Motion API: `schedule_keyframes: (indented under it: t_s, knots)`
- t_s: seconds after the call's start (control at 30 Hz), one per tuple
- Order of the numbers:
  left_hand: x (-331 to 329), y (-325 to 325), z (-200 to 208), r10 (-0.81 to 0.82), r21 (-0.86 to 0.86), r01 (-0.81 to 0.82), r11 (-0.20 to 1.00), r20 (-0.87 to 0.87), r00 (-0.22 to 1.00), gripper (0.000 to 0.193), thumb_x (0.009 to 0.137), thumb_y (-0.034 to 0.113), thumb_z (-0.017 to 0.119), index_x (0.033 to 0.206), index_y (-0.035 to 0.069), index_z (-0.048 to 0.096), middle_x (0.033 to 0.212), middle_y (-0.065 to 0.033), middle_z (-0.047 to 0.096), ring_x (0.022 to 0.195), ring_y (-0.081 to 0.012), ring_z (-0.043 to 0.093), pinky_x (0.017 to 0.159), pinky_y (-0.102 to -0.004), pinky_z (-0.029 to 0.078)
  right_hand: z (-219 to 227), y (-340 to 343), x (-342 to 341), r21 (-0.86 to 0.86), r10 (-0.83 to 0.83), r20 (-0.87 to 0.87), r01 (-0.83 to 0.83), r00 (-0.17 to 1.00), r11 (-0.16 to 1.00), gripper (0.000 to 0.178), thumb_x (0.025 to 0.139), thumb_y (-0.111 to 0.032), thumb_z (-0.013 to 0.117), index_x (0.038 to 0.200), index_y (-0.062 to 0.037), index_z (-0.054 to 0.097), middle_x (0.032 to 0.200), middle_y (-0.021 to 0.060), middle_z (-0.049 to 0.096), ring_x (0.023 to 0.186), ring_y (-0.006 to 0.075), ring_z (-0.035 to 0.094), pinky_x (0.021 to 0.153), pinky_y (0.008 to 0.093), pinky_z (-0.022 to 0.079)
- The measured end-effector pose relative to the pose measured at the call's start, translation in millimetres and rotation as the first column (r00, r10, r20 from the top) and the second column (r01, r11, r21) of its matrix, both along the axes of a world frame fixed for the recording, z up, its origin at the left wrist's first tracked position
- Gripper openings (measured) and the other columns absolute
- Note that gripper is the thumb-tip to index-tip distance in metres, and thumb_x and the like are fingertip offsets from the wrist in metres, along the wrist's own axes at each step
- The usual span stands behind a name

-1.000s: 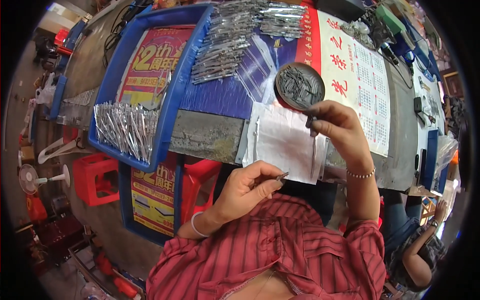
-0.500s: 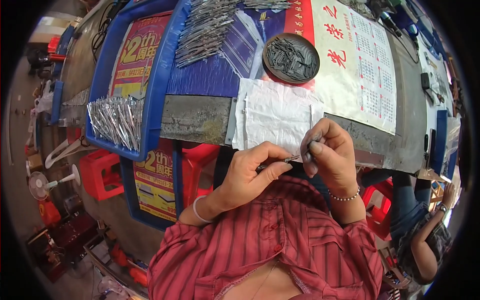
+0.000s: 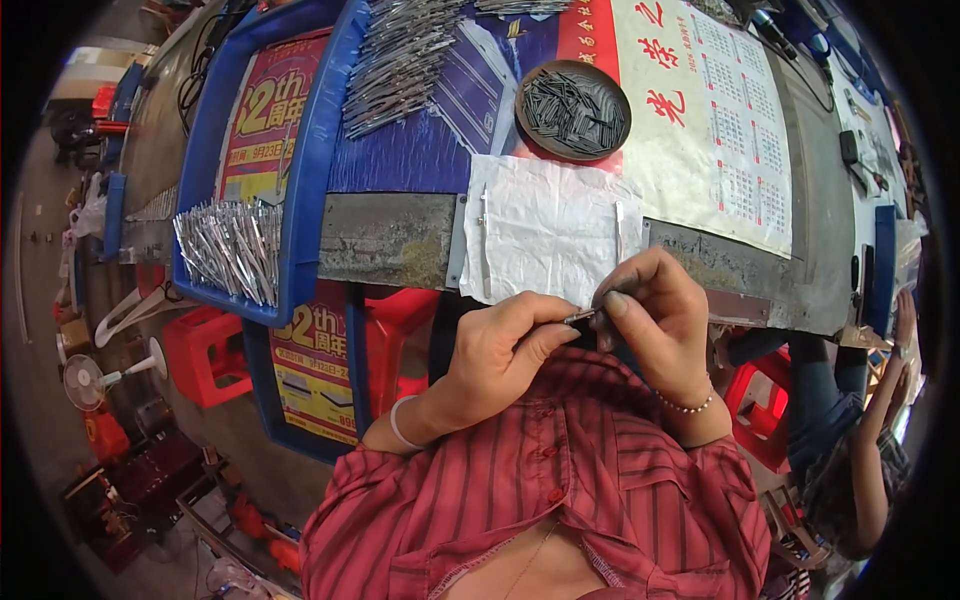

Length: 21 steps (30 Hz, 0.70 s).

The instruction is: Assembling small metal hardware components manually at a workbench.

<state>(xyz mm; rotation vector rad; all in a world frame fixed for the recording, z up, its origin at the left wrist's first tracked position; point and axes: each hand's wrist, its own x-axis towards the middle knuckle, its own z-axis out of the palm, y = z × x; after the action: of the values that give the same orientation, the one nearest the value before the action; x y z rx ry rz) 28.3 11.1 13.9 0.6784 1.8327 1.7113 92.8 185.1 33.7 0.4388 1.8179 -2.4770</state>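
My left hand is closed around a slim silvery metal rod, its tip pointing right past my thumb and forefinger. Against that tip, my right hand pinches what looks like a small dark stick, mostly covered by greyed fingertips. Both hands meet in front of the table edge, just below a creased white cloth. Two thin metal pieces lie along the cloth's left and right sides. Beyond it stands a round brown bowl full of short dark sticks.
At left, a blue tray holds a heap of silvery rods. More rods are piled on a purple sheet. A printed calendar sheet covers the table's right. Red stools stand below; another person sits at right.
My hands have drawn together, and the rod's tip now meets my right fingertips. My right hand has shifted slightly left. The other person's arm at far right has swung upward.
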Motion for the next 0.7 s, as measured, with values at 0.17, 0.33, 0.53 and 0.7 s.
schedule_keyframes:
  t_s: [0.17,0.33,0.53,0.7]
  knots:
    - [-2.6,4.0,-1.2,0.079,0.021,-0.081,0.997,-0.551,0.831,0.023,0.073,0.0,0.07,0.093,0.0,0.059,0.075,-0.0116,0.061,0.063,-0.0258,0.062,0.054,-0.0319,0.049,-8.2,-11.7,7.1,0.101,-0.067,-0.156,0.083,0.985,0.991,0.008,0.089,-0.002,0.055,0.094,0.0027,0.051,0.077,0.0054,0.06,0.065,0.0069,0.057,0.058,0.0192,0.046]
    - [-4.3,5.4,0.6,0.075,-0.011,-0.109,0.994,-0.662,0.746,0.027,0.07,-0.001,0.071,0.094,-0.001,0.059,0.074,-0.0112,0.06,0.063,-0.0249,0.061,0.053,-0.0327,0.048,-14.2,-10.1,8.7,-0.005,-0.113,-0.11,0.113,0.988,0.994,0.009,0.09,-0.004,0.054,0.095,0.0032,0.051,0.083,0.0079,0.06,0.067,0.0078,0.056,0.058,0.02,0.046]
    - [-4.7,2.6,0.5,0.01,-0.096,-0.119,0.988,-0.738,0.675,0.024,0.073,0.002,0.067,0.095,-0.002,0.058,0.073,-0.0109,0.058,0.061,-0.024,0.06,0.052,-0.0316,0.048,-23.5,-11.3,8.3,0.135,-0.084,-0.155,0.105,0.984,0.985,0.008,0.092,-0.005,0.052,0.093,0.0028,0.051,0.078,0.0068,0.06,0.064,0.007,0.054,0.057,0.0203,0.045]
    - [-3.4,4.5,2.6,-0.001,-0.15,-0.164,0.975,-0.742,0.671,0.027,0.068,0.001,0.073,0.092,0.0,0.06,0.073,-0.0118,0.061,0.063,-0.0259,0.062,0.054,-0.0322,0.05,-22.9,-10.7,7.1,0.157,-0.058,-0.096,0.072,0.994,0.985,0.011,0.093,-0.008,0.051,0.093,0.0025,0.047,0.083,0.0085,0.056,0.064,0.0092,0.053,0.059,0.0213,0.045]
